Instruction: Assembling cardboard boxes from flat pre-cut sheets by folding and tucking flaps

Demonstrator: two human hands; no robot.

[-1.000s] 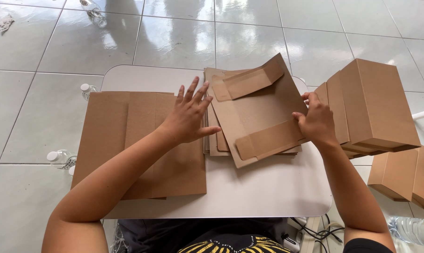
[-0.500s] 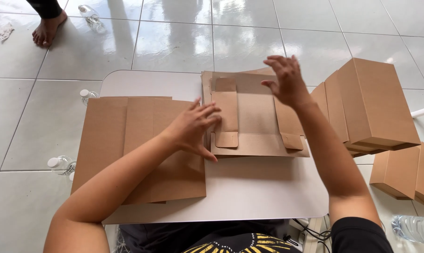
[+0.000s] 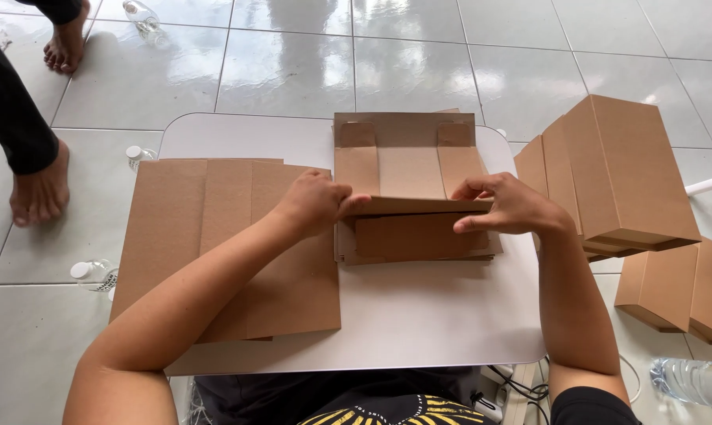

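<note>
Both hands, left (image 3: 317,203) and right (image 3: 513,208), pinched the half-folded box blank's (image 3: 407,169) front flap. Several finished boxes (image 3: 623,173) stood aside; flat blanks (image 3: 214,228) waited on the counter (image 3: 419,315).

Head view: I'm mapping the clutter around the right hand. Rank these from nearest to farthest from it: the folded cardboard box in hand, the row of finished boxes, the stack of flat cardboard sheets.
From the right hand:
1. Folded cardboard box, gripped at its front flap, centre of the table.
2. Row of finished boxes, on the floor just right of the table.
3. Stack of flat cardboard sheets, on the table's left side, beyond the left hand.
</note>
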